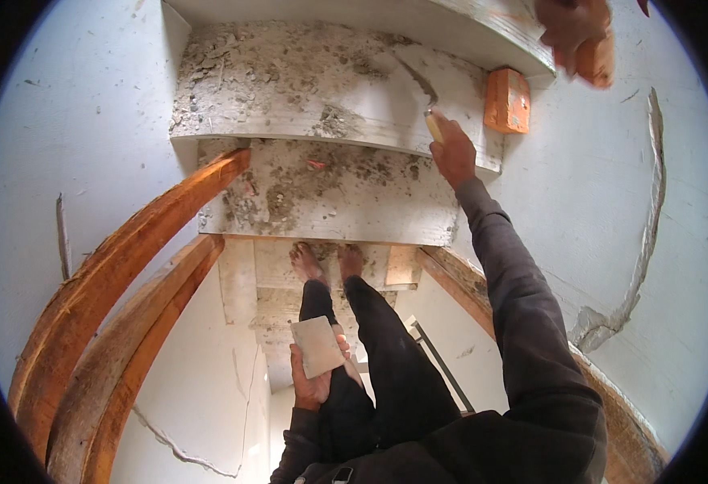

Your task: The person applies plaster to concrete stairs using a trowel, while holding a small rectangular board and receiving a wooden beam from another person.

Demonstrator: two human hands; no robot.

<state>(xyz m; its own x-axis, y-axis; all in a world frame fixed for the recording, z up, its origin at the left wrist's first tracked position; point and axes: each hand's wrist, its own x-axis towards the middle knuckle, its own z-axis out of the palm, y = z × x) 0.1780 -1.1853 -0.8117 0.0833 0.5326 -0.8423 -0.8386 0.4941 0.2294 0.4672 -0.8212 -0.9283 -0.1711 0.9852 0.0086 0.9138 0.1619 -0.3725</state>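
Observation:
My right hand reaches up over the steps, fingers wrapped round the pale handle of a trowel. The trowel's thin, dark blade points up and left above the upper step, which is strewn with grey crumbs and dirt. Low in the middle, my left hand grips a flat, greyish rectangular slab in front of my left leg. Fingers show along two of the slab's edges. Whether it is a tile or a board, I cannot tell.
An orange brick stands at the upper step's right end. Another person's blurred hand shows at top right by an orange block. Wooden beams slant along the left. My bare feet rest below the dirty lower step.

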